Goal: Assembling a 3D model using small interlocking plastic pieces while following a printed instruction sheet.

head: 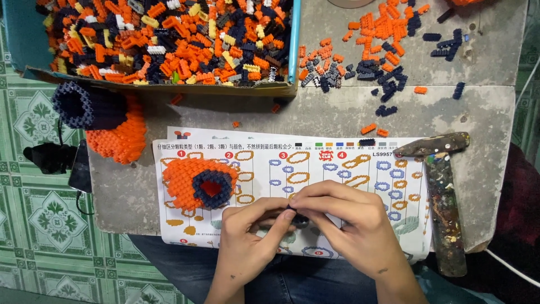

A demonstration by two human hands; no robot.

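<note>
The person's left hand (250, 229) and right hand (343, 217) meet over the instruction sheet (337, 169), fingertips pinched narrow on a small dark brick piece (298, 218), kept above the diagrams probably for comparing. The orange built piece (197, 183) lies just beside.

Two hands (253, 231) (349, 217), one hammer (441, 186); two built brick pieces (199, 183) (101, 121) — one instruction sheet (337, 163)

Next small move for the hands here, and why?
Probably press the small dark brick piece together: both the left hand and right hand pinch it over the instruction sheet, fingertips meeting on it. Whether it is already seated is hidden by the fingers.
</note>
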